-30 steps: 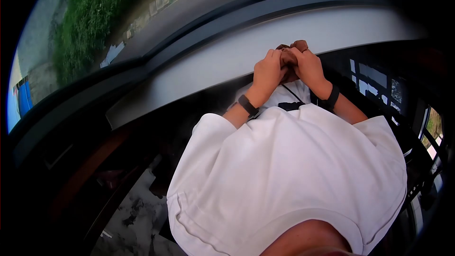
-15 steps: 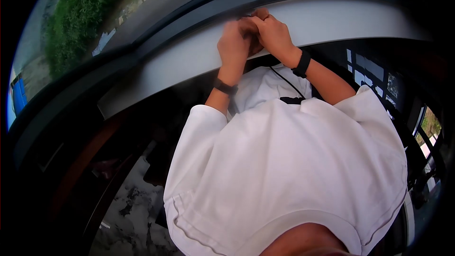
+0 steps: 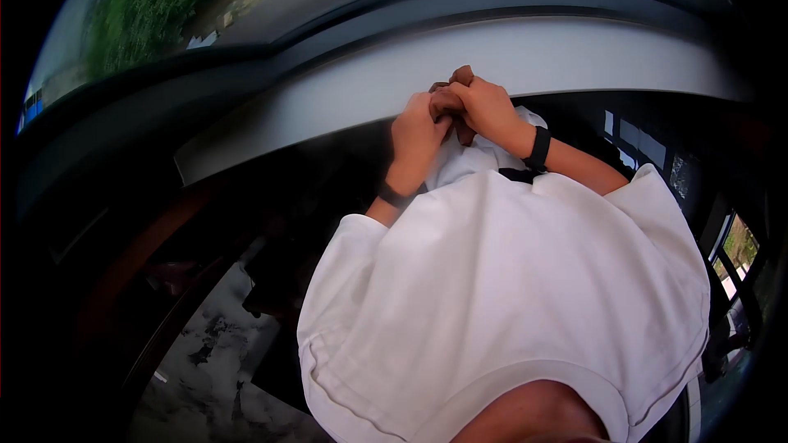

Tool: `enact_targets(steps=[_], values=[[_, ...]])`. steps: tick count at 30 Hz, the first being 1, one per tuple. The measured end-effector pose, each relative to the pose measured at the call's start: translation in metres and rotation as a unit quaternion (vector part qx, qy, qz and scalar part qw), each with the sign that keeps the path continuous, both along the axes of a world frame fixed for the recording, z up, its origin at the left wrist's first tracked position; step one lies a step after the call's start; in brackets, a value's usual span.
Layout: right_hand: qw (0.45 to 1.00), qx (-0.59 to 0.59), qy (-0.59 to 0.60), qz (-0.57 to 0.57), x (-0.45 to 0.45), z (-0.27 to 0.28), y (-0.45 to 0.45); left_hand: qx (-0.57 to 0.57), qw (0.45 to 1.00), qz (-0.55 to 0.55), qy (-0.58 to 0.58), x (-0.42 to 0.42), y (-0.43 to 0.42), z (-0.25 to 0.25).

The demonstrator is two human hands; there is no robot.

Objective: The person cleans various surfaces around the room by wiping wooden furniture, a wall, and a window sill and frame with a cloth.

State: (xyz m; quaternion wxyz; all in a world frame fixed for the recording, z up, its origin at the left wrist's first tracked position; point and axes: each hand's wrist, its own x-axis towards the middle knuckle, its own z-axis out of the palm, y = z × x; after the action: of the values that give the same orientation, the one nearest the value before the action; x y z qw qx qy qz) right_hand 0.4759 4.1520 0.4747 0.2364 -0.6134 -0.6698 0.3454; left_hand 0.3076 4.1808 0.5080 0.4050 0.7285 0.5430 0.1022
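My left hand (image 3: 416, 138) and my right hand (image 3: 491, 113) meet in front of my chest, at the near edge of a white sill (image 3: 345, 102). Between them is a small brown, soft-looking piece (image 3: 447, 102), bunched up like cloth. One end stands up above my right fingers and another hangs below. The fingers of both hands are closed around it and partly hidden. Each wrist wears a black band. Below the hands, white fabric (image 3: 468, 160) shows in front of my white shirt (image 3: 501, 279).
A dark window frame (image 3: 361, 29) runs behind the sill. Outside are green bushes (image 3: 156, 8) and a grey paved surface. A marbled grey-and-white floor (image 3: 213, 361) shows at lower left, with dark furniture around it. Dark glossy panels with window reflections are at right.
Both hands have come back from over the sill toward my body. The brown piece between them now shows more clearly. The view has shifted slightly, and the sill appears lower.
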Motion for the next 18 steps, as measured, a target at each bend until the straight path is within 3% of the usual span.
enact_targets(steps=[4, 8, 12, 18], values=[[0.998, 0.02, 0.039, 0.039, -0.06, 0.024, 0.036, 0.076, 0.992, 0.07, 0.073, -0.053, 0.018, 0.005], [0.997, 0.054, 0.01, 0.053, -0.086, 0.015, 0.076, 0.123, 0.982, 0.122, 0.074, -0.077, 0.049, -0.004], [0.998, 0.016, -0.052, 0.016, -0.08, 0.031, 0.082, 0.157, 0.98, 0.105, 0.054, -0.06, 0.072, -0.021], [0.979, 0.008, -0.186, -0.081, -0.025, -0.004, 0.042, 0.138, 0.99, 0.009, -0.031, -0.006, 0.051, -0.037]])
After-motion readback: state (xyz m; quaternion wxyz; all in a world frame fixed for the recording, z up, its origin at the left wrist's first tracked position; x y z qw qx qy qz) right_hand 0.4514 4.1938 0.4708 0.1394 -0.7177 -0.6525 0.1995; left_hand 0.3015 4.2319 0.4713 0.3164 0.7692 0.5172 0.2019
